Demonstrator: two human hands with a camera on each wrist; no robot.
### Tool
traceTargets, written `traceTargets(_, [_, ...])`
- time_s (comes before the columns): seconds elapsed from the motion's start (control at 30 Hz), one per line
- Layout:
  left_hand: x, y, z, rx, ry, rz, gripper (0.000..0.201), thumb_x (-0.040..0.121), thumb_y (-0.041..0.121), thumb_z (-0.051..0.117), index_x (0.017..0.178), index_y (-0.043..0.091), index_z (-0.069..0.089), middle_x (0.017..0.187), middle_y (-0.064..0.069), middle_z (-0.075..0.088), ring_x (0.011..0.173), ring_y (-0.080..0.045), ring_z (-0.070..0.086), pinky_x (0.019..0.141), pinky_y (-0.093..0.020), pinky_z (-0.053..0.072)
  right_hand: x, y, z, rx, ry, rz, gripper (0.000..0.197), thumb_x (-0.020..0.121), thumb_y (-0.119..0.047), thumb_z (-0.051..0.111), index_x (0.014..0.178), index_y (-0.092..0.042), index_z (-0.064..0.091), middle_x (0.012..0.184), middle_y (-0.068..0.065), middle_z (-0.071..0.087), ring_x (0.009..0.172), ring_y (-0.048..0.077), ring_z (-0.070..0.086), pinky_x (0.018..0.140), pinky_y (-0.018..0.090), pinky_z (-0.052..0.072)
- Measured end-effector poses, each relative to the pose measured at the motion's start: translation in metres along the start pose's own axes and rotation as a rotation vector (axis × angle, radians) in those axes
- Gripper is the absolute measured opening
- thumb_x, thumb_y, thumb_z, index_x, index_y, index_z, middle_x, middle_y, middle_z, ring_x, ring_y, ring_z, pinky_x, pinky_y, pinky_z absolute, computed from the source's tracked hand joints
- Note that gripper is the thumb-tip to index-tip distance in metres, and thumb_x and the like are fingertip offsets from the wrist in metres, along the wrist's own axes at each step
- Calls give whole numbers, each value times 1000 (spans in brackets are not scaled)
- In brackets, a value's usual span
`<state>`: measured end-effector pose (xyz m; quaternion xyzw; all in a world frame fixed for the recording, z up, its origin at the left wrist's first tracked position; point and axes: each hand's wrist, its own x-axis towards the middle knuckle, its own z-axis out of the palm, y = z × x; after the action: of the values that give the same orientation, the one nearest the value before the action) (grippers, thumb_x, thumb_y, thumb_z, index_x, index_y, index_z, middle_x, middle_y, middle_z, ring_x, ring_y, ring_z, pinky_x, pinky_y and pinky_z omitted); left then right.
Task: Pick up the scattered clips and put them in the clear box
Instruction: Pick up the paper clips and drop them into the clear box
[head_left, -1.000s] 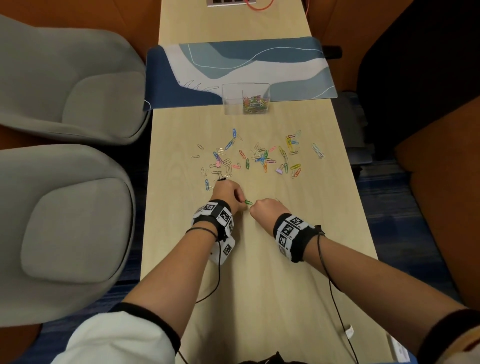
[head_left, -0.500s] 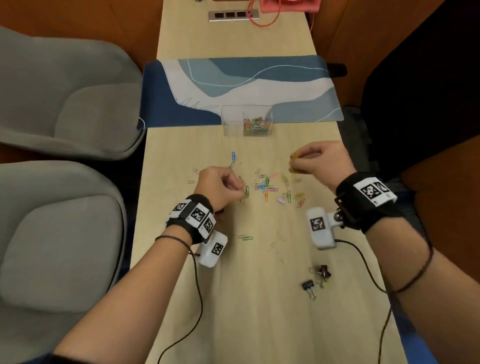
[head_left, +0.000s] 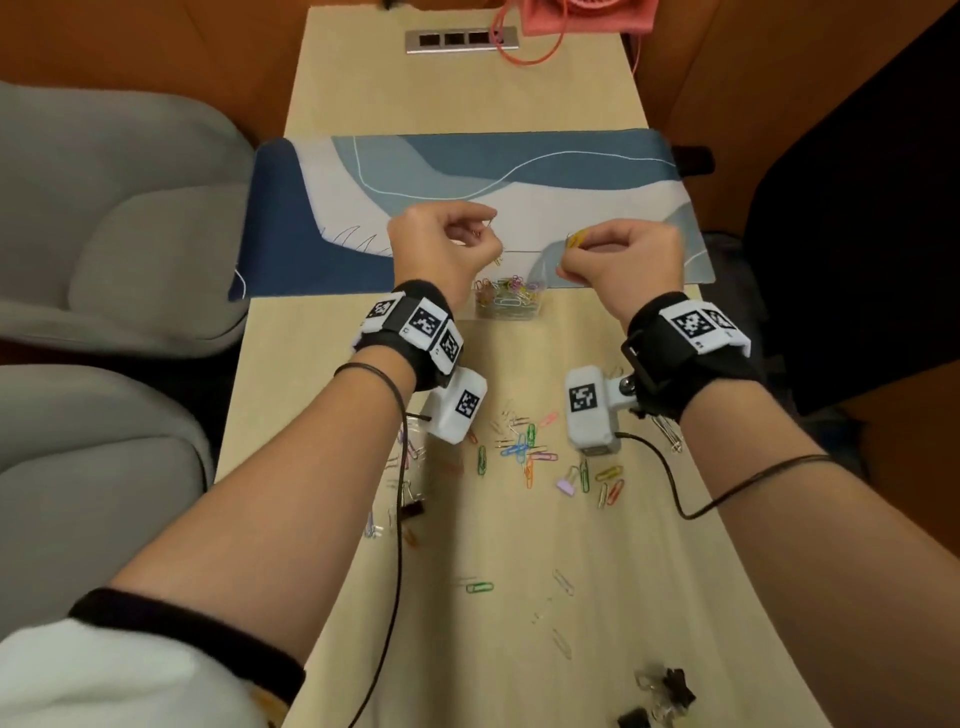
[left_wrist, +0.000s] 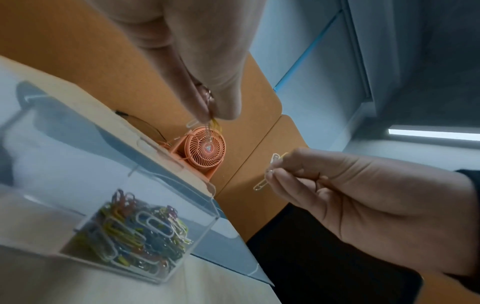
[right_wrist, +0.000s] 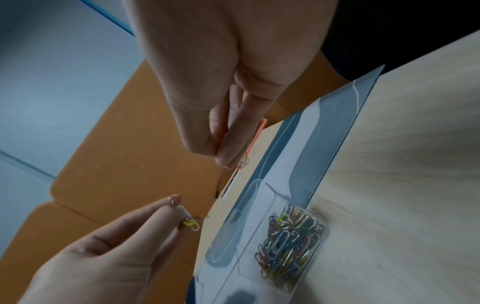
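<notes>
Fingertips of the left hand (head_left: 441, 249) pinch a small bunch of clips (left_wrist: 207, 123), white and yellow among them, which dangle from the pinch. The right hand (head_left: 623, 265) likewise pinches a few clips (head_left: 576, 240), yellow and pale ones, between thumb and fingers. Both hands hover above the box (head_left: 511, 299), one to each side of its opening, over the near edge of the blue mat (head_left: 519, 171).

The box sits at that mat edge on the table (head_left: 649, 571). It is a small clear cube, open at the top, and its lower part already holds a loose tangled heap of coloured and white clips (left_wrist: 135, 232), perhaps a third of its depth by the wrist views.

My judgement is that the task is partly done, maybe around halfway. The step in hand is the drop: both pinches need only let go over the opening. Plenty is left. A scatter of clips (head_left: 524, 452) lies on the table nearer the person, under and between the wrists, green, blue, pink, orange and white. More lie by the left forearm, a green clip (head_left: 480, 587) and some pale ones lie nearer still, and a few black binder clips (head_left: 665, 686) sit at the near right.

The clips are thin bent wire, light, prone to hooking together.
</notes>
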<state>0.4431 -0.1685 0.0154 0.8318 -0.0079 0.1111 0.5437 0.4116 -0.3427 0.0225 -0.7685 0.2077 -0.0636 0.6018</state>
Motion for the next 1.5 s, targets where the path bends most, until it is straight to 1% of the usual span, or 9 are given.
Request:
traceTargets(0.2, [4, -24, 27, 40, -33, 35, 17, 71, 5, 68, 83, 14, 78, 71, 6, 68, 58, -2, 58, 67, -19, 56, 16, 11, -3, 16, 11, -10, 14, 65, -5, 77, 69, -16, 71, 73, 12, 73, 72, 26, 73, 73, 35, 61])
traceTargets(0.33, [0, -37, 29, 155, -130, 85, 14, 76, 5, 71, 84, 14, 77, 78, 4, 72, 68, -7, 66, 72, -27, 59, 22, 13, 3, -147, 18, -93, 14, 64, -10, 78, 71, -20, 72, 69, 0, 72, 64, 11, 69, 69, 28, 60])
traceTargets(0.57, [-6, -41, 19, 198, -181, 157, 19, 81, 6, 70, 95, 17, 77, 92, 5, 73, 81, -7, 67, 83, -24, 56, 24, 11, 24, -161, -69, -165, 14, 63, -7, 74, 69, -20, 71, 69, 2, 73, 65, 13, 70, 72, 29, 60])
traceTargets(0.8, [-12, -43, 3, 176, -109, 197, 26, 79, 4, 62, 94, 20, 76, 92, 6, 70, 81, -9, 63, 77, -22, 54, 23, 7, 34, -506, -201, -289, 11, 68, -11, 74, 75, -19, 76, 64, -6, 67, 61, 5, 62, 64, -4, 39])
traceTargets(0.97, [-30, -45, 1, 167, -110, 242, 28, 77, 3, 60, 88, 24, 76, 86, 8, 66, 80, -8, 58, 73, -20, 46, 20, 1, 38, -621, -253, -347, 9, 72, -17, 75, 80, -19, 78, 74, -3, 72, 73, 7, 65, 83, 17, 51])
traceTargets(1.2, [-69, -45, 17, 45, -445, 228, 32, 65, -4, 54, 68, 21, 74, 75, 1, 66, 72, -20, 56, 67, -36, 49, 14, 11, 7, -518, -159, -319, 16, 80, -13, 64, 88, -17, 77, 81, 0, 74, 73, 12, 68, 84, 26, 55])
traceTargets(1.33, [-91, -44, 39, 295, -697, 316, 48, 68, -8, 50, 99, 19, 74, 103, 0, 65, 100, -21, 55, 92, -36, 46, -7, 45, -54, -878, -141, -115, 24, 84, -8, 57, 97, -19, 75, 102, 6, 73, 98, 23, 65, 93, 26, 46])
traceTargets(1.43, [-102, -34, 63, 459, -852, 338, 70, 68, -12, 56, 132, 16, 57, 137, -9, 48, 129, -27, 41, 108, -39, 37, -36, 77, -90, -1052, -211, 99, 37, 83, -2, 53, 113, -16, 69, 118, 12, 66, 110, 31, 60, 97, 36, 49])
traceTargets(1.5, [-106, -25, 77, 577, -980, 385, 81, 69, -10, 64, 143, 15, 43, 153, -12, 32, 140, -29, 27, 116, -38, 27, -57, 94, -100, -1174, -264, 86, 47, 81, 1, 53, 124, -13, 61, 123, 15, 57, 111, 35, 56, 92, 37, 48])
